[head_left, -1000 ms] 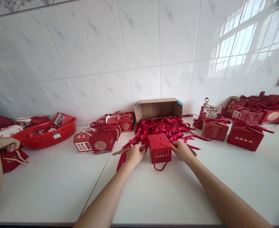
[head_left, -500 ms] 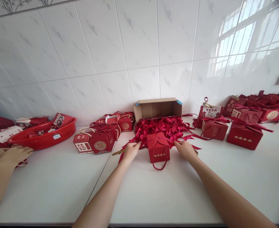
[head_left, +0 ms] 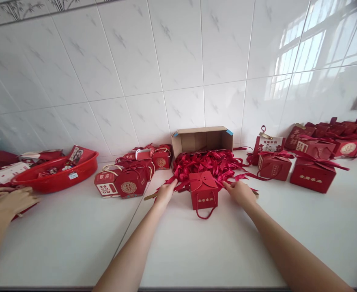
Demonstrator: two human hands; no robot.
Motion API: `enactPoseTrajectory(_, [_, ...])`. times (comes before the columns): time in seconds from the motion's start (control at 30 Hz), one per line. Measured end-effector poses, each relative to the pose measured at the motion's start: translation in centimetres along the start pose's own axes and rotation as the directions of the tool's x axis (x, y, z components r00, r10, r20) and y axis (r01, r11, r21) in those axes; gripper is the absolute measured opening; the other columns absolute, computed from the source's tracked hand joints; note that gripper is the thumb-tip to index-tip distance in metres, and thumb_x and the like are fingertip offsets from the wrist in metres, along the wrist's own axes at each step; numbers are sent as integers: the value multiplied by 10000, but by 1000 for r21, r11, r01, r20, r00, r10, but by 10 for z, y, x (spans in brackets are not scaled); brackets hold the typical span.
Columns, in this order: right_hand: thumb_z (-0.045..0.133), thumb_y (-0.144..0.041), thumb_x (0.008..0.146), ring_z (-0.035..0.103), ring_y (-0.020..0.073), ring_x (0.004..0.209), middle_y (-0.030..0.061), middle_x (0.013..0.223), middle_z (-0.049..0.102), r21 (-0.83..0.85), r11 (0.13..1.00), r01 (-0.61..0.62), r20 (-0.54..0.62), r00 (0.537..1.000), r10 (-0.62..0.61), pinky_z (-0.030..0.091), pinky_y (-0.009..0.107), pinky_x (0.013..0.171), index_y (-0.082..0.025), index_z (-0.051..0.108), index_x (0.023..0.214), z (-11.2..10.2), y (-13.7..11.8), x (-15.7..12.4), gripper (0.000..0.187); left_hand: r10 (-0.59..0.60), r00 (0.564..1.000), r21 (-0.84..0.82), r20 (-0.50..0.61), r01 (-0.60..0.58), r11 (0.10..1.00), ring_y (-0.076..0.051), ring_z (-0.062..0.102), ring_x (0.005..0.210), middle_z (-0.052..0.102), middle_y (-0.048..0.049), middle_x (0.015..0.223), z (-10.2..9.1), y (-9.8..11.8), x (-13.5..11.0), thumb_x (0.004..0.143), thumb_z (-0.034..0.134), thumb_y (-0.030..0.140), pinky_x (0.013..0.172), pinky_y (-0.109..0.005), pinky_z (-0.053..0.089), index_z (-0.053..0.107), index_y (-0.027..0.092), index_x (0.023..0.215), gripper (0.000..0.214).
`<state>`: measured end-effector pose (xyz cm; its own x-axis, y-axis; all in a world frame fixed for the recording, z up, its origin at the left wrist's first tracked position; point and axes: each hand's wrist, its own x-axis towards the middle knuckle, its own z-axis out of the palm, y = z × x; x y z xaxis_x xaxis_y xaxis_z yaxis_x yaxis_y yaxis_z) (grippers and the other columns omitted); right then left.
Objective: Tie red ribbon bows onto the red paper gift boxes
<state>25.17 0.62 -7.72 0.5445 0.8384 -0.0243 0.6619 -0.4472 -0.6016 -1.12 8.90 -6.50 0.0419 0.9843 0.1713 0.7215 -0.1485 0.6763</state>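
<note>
A small red gift box (head_left: pixel 204 194) with gold lettering and a red cord handle stands upright on the table between my hands. Its top flaps are folded together. On its left, my left hand (head_left: pixel 166 191) pinches a red ribbon. My right hand (head_left: pixel 239 192) is closed on a red ribbon on the other side. The ribbon stretches toward the back of the box, where part of it is hidden. Directly behind lies a heap of dark red ribbons (head_left: pixel 207 162), spilling from an open cardboard box (head_left: pixel 203 140).
Several finished red boxes (head_left: pixel 314 174) with bows stand at right. More gift boxes (head_left: pixel 130 182) are at left, beside a red plastic basin (head_left: pixel 59 178) of packets. Another person's hand (head_left: pixel 11 202) handles a red box at far left. A tiled wall (head_left: pixel 181 52) rises behind.
Both my hands have drawn slightly outward, pulling the ribbon apart, and it no longer lies across the box's top. At far left, the other person's hand has shifted with its red box.
</note>
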Motion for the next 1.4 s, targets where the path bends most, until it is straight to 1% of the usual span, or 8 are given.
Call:
enactPoseTrajectory(0.1, [446, -524, 842, 579, 197, 614, 67, 677, 627, -64, 996, 60, -20, 998, -61, 337, 267, 514, -198, 547, 563, 5, -3, -4, 441, 72, 997, 155, 30, -76, 985, -172, 520, 510, 494, -7, 464, 4, 4, -8, 812, 487, 459, 494, -257, 259, 495, 187, 472, 436])
enactPoseTrajectory(0.23, [463, -415, 859, 556, 172, 569, 61, 662, 621, -117, 982, 147, -23, 988, -151, 306, 259, 507, -191, 594, 615, 14, -8, -11, 356, 163, 984, 316, 66, -176, 932, -213, 610, 648, 630, -62, 608, 10, 13, -18, 849, 453, 375, 542, -266, 304, 611, 184, 591, 358])
enactPoseTrajectory(0.37, [483, -340, 836, 505, 147, 535, 41, 628, 607, -127, 961, 244, -18, 969, -248, 261, 253, 499, -200, 602, 602, 20, -12, -17, 298, 218, 967, 421, 129, -253, 871, -242, 650, 739, 688, -95, 713, 12, 20, -24, 859, 443, 350, 602, -287, 371, 670, 193, 686, 326])
enactPoseTrajectory(0.67, [387, -401, 878, 399, 114, 486, 1, 542, 541, -75, 952, 297, -167, 937, -306, 213, 238, 468, -197, 481, 545, 7, -14, -20, 401, 151, 963, 565, 223, -254, 785, -298, 674, 792, 719, -129, 809, 16, 24, -27, 807, 483, 311, 641, -348, 459, 719, 213, 826, 257])
enactPoseTrajectory(0.83, [408, -363, 865, 363, 112, 489, -8, 542, 522, -97, 947, 307, -209, 923, -321, 191, 236, 470, -197, 443, 544, 9, -17, -22, 364, 141, 964, 581, 226, -249, 775, -308, 674, 815, 721, -129, 831, 17, 24, -27, 808, 464, 313, 639, -355, 467, 717, 218, 833, 271])
enactPoseTrajectory(1.03, [449, -240, 828, 365, 105, 509, -1, 581, 551, -159, 930, 330, -196, 913, -357, 175, 243, 485, -193, 516, 574, 15, -21, -23, 267, 146, 969, 558, 199, -234, 796, -287, 668, 792, 714, -116, 792, 19, 19, -25, 789, 483, 285, 642, -342, 456, 698, 212, 767, 228])
enactPoseTrajectory(1.2, [469, -198, 811, 458, 116, 548, 15, 622, 598, -210, 918, 337, -134, 920, -368, 182, 247, 490, -192, 564, 610, 17, -21, -23, 222, 169, 975, 482, 142, -217, 849, -259, 652, 722, 691, -93, 710, 17, 18, -26, 788, 494, 285, 600, -306, 411, 666, 203, 692, 213])
enactPoseTrajectory(1.4, [499, -179, 802, 588, 168, 646, 56, 713, 660, -271, 897, 349, -13, 930, -366, 236, 252, 512, -193, 617, 668, 22, -20, -24, 178, 216, 976, 281, 22, -214, 936, -186, 572, 609, 592, -43, 577, 14, 16, -26, 849, 434, 366, 542, -263, 319, 546, 184, 570, 352])
